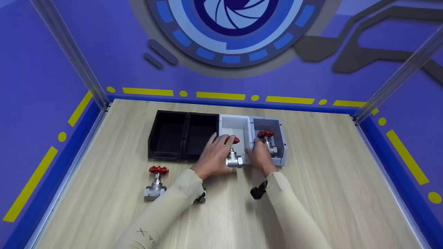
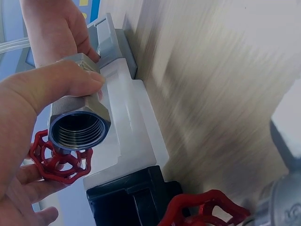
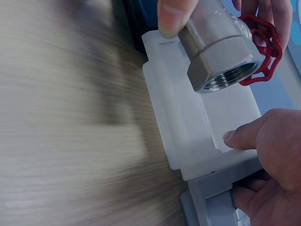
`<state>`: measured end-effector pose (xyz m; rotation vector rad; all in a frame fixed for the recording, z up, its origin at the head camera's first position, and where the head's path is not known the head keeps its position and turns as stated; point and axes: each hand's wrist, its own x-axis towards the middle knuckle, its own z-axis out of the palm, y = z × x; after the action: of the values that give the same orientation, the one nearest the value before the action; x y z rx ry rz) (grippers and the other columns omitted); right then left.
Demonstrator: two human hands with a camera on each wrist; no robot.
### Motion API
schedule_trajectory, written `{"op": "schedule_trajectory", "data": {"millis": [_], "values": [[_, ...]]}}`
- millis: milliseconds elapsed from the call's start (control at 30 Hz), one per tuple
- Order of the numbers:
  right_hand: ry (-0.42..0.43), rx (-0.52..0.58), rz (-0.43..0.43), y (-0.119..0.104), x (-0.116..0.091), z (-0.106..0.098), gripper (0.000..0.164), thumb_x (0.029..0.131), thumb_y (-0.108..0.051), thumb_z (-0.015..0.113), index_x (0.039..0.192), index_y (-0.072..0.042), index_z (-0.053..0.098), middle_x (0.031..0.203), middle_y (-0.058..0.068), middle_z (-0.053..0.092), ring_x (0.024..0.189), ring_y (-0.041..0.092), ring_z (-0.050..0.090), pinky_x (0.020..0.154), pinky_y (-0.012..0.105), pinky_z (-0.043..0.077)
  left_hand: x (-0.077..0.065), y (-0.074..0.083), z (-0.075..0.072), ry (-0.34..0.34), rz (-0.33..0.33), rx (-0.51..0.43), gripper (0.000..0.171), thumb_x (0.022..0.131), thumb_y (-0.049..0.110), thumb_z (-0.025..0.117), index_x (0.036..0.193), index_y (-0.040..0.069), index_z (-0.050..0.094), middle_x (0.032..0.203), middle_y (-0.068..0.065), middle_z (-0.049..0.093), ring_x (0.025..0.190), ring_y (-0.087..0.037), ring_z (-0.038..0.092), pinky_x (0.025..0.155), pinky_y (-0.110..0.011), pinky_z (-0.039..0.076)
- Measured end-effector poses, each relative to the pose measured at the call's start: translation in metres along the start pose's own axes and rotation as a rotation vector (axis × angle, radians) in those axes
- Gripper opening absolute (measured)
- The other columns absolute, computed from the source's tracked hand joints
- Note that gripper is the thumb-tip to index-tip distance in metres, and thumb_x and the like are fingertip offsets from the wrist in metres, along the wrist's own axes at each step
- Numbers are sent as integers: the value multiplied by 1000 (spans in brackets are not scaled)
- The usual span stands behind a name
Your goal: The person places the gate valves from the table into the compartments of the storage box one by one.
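Wood tbl; LH grips valve; RH grips gray bin.

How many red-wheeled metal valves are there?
3: one valve on the table at left, a second valve in the left hand, a third valve in the grey bin. The arms may hide more.

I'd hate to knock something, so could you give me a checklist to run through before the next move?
1. Left hand grips the held valve: ok.
2. White bin has no valve showing inside: ok.
3. Right hand clear of the white bin: not ok, its thumb reaches over it.
4. Gray bin free of valves: not ok, the binned valve is there.
5. Gap between left sleeve and table valve: cannot tell.
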<state>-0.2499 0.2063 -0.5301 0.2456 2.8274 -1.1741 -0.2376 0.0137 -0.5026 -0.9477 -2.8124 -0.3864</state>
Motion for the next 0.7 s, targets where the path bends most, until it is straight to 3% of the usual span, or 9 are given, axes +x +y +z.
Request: {"op": "schedule_trajectory", "data": {"millis": [500,700], "values": [[4,17,-3,2,0,0,54,88,-11,65,135,4,45,117,27,64,105,35,65,91,44,54,4,-1,1,-6,3,4,104,57,42,84,144,9,37,137,-10,51,131,-25,46,118,-50,24],[22,-24,-26,2,1,1,57,87,-12,67,136,7,44,118,29,63,108,36,64,95,45,52,6,-2,2,1,2,12,101,56,38,82,142,10,39,136,-8,52,131,-23,47,118,-51,25]]}}
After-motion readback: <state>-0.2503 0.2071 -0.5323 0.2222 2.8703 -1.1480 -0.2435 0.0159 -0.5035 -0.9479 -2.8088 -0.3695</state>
